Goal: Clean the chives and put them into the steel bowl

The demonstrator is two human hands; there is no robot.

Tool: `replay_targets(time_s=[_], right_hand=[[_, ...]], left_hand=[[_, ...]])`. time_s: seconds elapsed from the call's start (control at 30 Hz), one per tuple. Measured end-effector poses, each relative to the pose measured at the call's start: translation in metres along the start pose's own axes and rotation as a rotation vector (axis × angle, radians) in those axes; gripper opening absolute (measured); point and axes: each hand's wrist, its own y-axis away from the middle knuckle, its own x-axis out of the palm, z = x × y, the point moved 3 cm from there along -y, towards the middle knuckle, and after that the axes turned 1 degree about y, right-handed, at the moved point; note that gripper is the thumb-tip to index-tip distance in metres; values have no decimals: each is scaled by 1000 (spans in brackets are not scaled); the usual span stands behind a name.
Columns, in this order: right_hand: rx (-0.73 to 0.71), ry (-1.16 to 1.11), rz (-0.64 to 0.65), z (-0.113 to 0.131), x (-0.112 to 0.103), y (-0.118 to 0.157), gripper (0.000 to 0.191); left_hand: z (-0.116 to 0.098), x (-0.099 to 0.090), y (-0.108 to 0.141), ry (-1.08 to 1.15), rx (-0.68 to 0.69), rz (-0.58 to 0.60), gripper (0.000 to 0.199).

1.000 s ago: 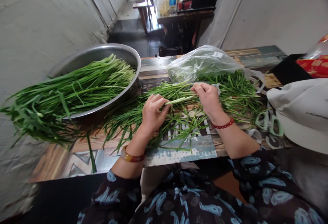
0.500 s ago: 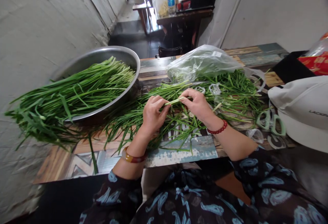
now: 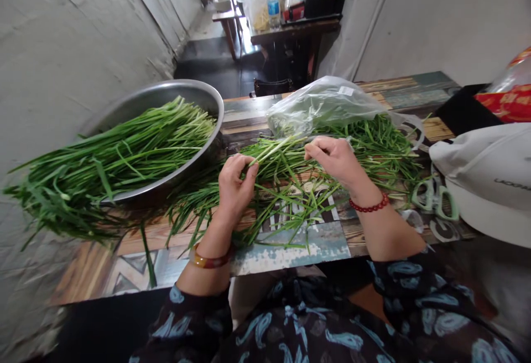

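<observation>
My left hand (image 3: 236,183) pinches a few garlic chives (image 3: 274,151), their pale stem ends pointing up and to the right. Apart from those stems, to the right, my right hand (image 3: 335,161) is closed with its fingertips pressed together. Whatever it may hold is too small to make out. Below and around both hands lies a loose spread of garlic chives (image 3: 286,219) on the patterned wooden table (image 3: 290,249). At the left stands a large metal basin (image 3: 221,109), heaped with long chives (image 3: 145,144) whose leaves hang over its near-left rim.
Behind my hands a clear plastic bag (image 3: 332,97) lies over more greens. Green-handled scissors (image 3: 447,203) and a pale cap (image 3: 485,180) are at the right, before a red-labelled package (image 3: 506,103). Farther back, another table (image 3: 298,30) carries a water bottle (image 3: 272,3) and bags.
My hands have moved apart: the right one went right, off the stems, and the left one shifted left with the chives. The held stems now tilt up more steeply.
</observation>
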Motion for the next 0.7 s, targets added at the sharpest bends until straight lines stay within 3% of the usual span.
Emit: replay_targets(time_s=[0.13,0.23,0.37,0.53,0.6,0.7], right_hand=[[5,2,-20,-6,13,0,23],[-85,59,6,-5,19,0,14],[-144,154,19,-2,23,2,17],[-157,192,113,-5,29,4,30],[-164,241,68,-8,26,2,33],[-208,338,-117,-15,14,-2,26]], left_hand=[[-3,5,2,-17,36,84,15],[-4,8,4,-48,40,141,17],[-6,12,5,-108,72,216,18],[-10,18,8,-270,177,409,27],[-7,18,8,-318,162,389,30],[2,10,7,-269,34,213,27]])
